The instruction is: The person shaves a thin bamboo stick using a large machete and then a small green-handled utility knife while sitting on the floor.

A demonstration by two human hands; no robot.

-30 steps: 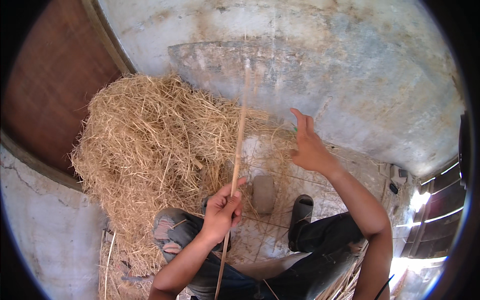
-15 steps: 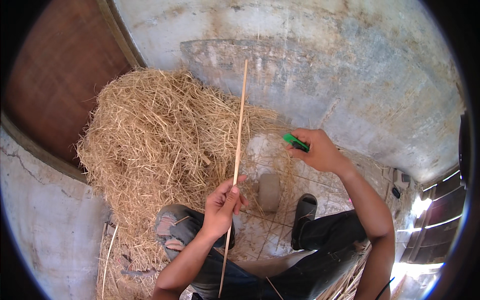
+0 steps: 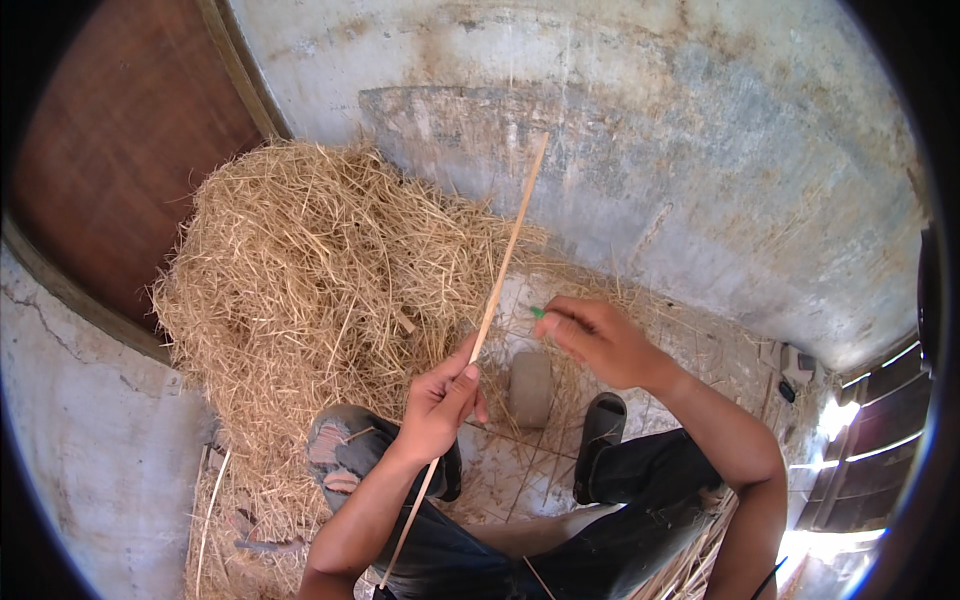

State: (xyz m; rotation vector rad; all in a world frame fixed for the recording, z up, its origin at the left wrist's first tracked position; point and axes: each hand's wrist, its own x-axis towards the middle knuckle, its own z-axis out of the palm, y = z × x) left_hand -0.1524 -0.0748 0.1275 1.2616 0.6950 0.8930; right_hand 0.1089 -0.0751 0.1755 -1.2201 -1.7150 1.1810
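A long, thin bamboo strip (image 3: 514,245) is gripped around its middle by my left hand (image 3: 438,405), thumb on top. Its upper end leans right toward the wall, and its lower end passes down across my left thigh. My right hand (image 3: 595,340) is closed around a small green tool (image 3: 538,313) that looks like a utility knife. Only its green end shows beyond the fingers. The right hand is to the right of the strip, apart from it.
A large straw heap (image 3: 320,260) rises at the left against the stained wall (image 3: 700,180). Between my feet, a brick-like block (image 3: 530,390) rests on the tiles beside a dark sandal (image 3: 602,425). Several strips (image 3: 695,560) lie by my right leg. A blade-like thing (image 3: 268,546) lies lower left.
The bamboo strip has tilted, its top moving right and its lower end left. My right hand has moved left and down toward the strip, turning so the green tool is mostly hidden.
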